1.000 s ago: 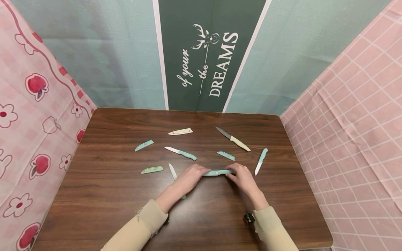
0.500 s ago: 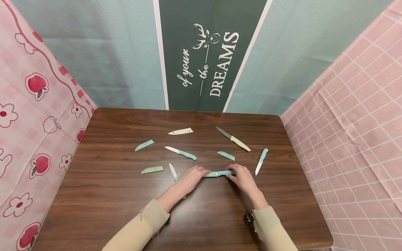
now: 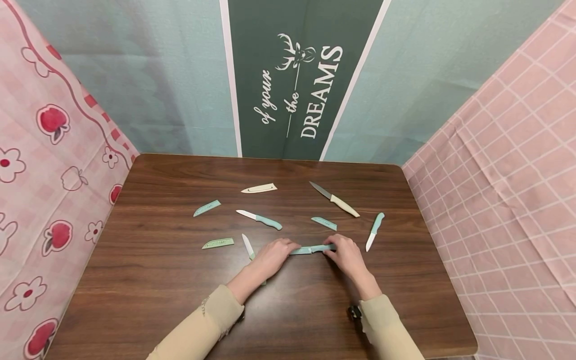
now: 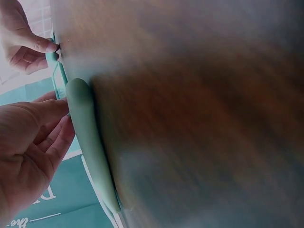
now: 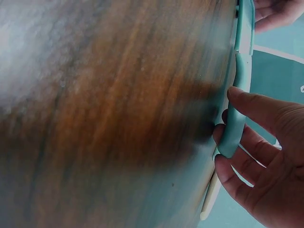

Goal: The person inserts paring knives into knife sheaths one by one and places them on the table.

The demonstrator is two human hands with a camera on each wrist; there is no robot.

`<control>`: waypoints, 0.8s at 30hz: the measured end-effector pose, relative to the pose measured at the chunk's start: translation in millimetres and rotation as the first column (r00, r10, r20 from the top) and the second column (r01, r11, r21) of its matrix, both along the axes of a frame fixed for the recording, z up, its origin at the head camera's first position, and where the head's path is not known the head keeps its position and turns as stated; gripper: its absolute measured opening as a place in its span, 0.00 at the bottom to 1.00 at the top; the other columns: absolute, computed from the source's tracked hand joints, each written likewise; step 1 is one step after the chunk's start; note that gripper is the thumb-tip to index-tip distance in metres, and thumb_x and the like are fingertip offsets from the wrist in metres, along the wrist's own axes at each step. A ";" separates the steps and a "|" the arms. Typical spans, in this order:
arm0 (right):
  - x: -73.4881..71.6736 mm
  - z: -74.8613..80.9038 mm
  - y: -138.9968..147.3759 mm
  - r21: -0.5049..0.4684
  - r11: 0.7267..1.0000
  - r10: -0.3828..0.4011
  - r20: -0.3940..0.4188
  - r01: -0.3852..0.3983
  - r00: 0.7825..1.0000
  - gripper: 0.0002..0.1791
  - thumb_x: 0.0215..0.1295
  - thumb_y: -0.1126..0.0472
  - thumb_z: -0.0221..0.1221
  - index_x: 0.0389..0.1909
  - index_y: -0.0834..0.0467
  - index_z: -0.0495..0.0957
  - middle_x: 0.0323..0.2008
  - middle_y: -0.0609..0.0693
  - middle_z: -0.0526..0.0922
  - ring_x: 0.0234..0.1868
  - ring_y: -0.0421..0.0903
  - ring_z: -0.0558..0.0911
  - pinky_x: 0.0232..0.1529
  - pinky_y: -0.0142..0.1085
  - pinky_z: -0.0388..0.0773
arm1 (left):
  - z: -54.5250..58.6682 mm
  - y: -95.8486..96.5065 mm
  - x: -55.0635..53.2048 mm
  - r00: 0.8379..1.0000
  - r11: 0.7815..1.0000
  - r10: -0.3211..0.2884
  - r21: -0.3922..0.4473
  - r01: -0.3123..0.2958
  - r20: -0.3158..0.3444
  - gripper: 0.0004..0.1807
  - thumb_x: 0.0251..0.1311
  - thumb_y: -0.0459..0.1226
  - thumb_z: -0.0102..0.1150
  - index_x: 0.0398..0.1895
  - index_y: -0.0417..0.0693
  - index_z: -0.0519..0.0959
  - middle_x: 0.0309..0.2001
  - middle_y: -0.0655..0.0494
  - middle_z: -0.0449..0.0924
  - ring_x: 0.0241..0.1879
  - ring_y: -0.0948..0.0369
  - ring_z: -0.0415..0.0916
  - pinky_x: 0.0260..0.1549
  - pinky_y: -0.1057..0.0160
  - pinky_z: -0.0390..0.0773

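Note:
Between my hands, low over the table, is a teal paring knife (image 3: pixel 320 248) with its blade inside a teal sheath (image 3: pixel 302 250). My left hand (image 3: pixel 275 254) pinches the sheath near its tip end. The thumb and fingers of my right hand (image 3: pixel 348 256) grip the knife's handle (image 5: pixel 234 126). Sheath and handle meet end to end, and no bare blade shows between them. Under my left wrist lies a green-handled knife (image 3: pixel 247 246), its white blade pointing away and part of its handle hidden; that handle (image 4: pixel 90 142) looms large in the left wrist view.
Teal knives with white blades lie at centre (image 3: pixel 268 222) and right (image 3: pixel 375 231). Behind are a cream-handled knife (image 3: pixel 344 205) and a cream sheath (image 3: pixel 260 188). Other sheaths are a green one (image 3: pixel 218 243) and teal ones at left (image 3: pixel 207 208) and centre right (image 3: pixel 324 223). Curtains surround the table (image 3: pixel 162 300).
The sheathed knife has shifted very slightly, its left end dipping toward me. Both hands keep their grip, and the other knives and sheaths stay put.

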State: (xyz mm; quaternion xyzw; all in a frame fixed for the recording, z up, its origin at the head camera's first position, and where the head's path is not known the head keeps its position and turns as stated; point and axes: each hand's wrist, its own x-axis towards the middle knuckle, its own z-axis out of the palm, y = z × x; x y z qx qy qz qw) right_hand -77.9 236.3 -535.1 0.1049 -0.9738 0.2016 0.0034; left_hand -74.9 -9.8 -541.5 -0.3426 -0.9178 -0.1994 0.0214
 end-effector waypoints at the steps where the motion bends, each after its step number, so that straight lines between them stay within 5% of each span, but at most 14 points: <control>1: -0.1 0.3 -0.2 0.001 1.000 -0.001 0.002 0.001 1.000 0.09 0.52 0.63 0.74 0.33 0.54 0.86 0.36 0.50 0.87 0.39 0.51 0.86 0.37 0.49 0.81 | -0.2 0.3 -0.3 1.000 1.000 0.001 0.007 -0.001 0.002 0.16 0.66 0.34 0.53 0.53 0.53 0.84 0.50 0.57 0.84 0.51 0.59 0.82 0.49 0.60 0.82; 24: -4.0 -0.5 -0.8 0.016 1.000 0.023 0.005 -0.023 1.000 0.08 0.54 0.63 0.73 0.36 0.56 0.87 0.38 0.51 0.83 0.44 0.51 0.81 0.44 0.49 0.80 | -1.0 1.8 -4.0 0.999 1.000 0.012 -0.019 -0.012 -0.032 0.15 0.66 0.34 0.55 0.53 0.50 0.84 0.48 0.53 0.82 0.49 0.57 0.80 0.49 0.60 0.81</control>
